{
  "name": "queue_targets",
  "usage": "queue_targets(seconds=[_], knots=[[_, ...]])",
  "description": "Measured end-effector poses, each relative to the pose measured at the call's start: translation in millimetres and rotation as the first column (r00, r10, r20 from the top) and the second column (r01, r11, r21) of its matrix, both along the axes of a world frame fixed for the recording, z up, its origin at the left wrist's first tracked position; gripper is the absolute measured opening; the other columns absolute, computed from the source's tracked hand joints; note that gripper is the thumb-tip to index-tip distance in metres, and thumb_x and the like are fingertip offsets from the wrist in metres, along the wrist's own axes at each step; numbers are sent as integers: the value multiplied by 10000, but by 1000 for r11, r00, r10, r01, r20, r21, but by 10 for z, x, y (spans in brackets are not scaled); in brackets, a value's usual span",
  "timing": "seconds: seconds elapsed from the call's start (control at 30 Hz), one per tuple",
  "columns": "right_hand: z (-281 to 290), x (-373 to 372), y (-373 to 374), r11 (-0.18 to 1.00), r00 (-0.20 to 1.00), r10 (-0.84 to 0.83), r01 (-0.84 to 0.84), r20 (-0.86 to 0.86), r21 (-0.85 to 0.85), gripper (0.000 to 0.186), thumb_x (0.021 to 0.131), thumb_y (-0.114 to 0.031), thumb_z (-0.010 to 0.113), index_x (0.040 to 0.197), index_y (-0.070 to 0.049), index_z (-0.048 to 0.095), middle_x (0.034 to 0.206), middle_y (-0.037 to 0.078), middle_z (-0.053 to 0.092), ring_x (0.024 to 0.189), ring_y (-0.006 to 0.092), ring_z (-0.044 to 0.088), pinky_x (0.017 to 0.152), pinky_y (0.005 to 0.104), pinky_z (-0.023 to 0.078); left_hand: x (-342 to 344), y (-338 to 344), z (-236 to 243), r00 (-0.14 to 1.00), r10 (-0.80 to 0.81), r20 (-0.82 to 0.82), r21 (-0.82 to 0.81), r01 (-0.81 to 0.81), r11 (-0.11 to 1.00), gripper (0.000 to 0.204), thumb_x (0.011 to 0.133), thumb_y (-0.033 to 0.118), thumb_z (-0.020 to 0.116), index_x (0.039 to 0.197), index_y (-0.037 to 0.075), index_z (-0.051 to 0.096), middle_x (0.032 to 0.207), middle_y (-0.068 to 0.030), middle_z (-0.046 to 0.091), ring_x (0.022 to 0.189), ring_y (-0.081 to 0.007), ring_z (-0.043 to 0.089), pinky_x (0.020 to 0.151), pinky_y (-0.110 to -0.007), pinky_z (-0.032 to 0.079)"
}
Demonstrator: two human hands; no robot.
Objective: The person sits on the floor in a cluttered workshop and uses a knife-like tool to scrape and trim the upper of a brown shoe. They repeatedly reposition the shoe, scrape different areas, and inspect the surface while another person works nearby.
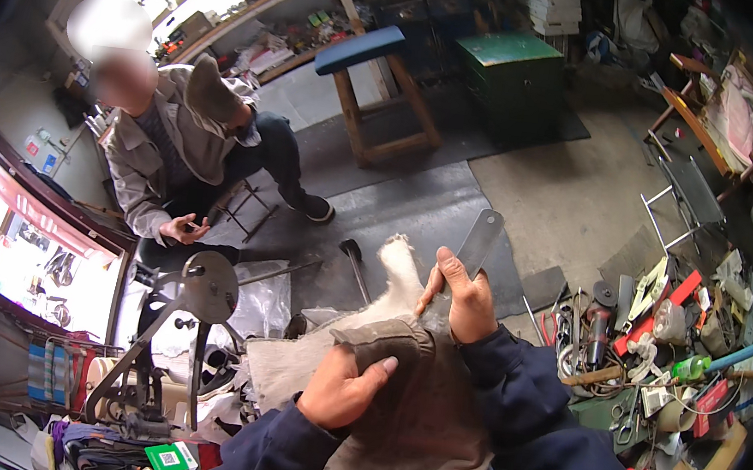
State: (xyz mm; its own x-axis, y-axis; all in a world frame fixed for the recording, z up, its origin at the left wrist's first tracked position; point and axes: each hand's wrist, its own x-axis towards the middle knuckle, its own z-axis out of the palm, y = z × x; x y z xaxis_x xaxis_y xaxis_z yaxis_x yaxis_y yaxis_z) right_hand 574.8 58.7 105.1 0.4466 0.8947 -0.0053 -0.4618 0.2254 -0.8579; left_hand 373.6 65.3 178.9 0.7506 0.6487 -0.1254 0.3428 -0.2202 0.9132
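My left hand (pixel 342 389) grips a grey-brown piece (pixel 388 337), perhaps of footwear, with its thumb on the near side. Furry cream material (pixel 402 270) sticks up behind it. My right hand (pixel 466 301) is closed on a flat steel blade (pixel 480 238) with a hole at its top end, held upright beside the piece; whether the blade's lower end touches it I cannot make out. A stained tan cloth (pixel 420 426) covers my lap under both hands.
A seated person (pixel 164 146) at the left holds a dark boot. A cast-iron hand-cranked machine (pixel 208 285) stands at my left, jumbled tools (pixel 602 330) at my right. Behind are a blue-topped stool (pixel 360 50), a green chest (pixel 505 83) and a folding chair (pixel 681 209).
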Motion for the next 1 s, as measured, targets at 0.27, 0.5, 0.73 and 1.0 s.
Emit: queue_targets(seconds=[0.27,0.5,0.73,1.0], knots=[[-259,28,86,1000,1000,-4,5,-17,31,499,1053,-374,548,683,-47,478,606,72,507,532,215,583,576,345,506,123,64,-242,986,134,96,-124,-121,985,391,955,73,673,1314,-52,583,1237,-101,669,1142,-189,612,1037,-328,451],[-300,-14,55,998,998,-69,69,3,16,511,1065,-374,527,680,-41,475,628,67,472,569,202,583,570,354,515,160,73,-318,976,215,40,-159,-206,966,410,955,73,696,1324,-49,567,1233,-92,669,1116,-182,619,1018,-327,464],[-368,-15,-63,992,994,-107,107,6,60,514,1097,-330,459,690,-21,523,638,84,543,610,197,596,631,346,514,251,62,-330,957,284,67,-153,-271,950,268,926,37,659,1177,-55,666,1072,-125,733,982,-202,668,908,-333,511],[-483,-103,-196,980,988,-134,121,72,157,508,1121,-349,364,714,-62,464,688,99,532,625,211,578,728,387,557,251,42,-344,952,298,66,-137,-287,948,268,929,37,652,1182,-51,668,1091,-127,730,995,-210,668,915,-335,509]])
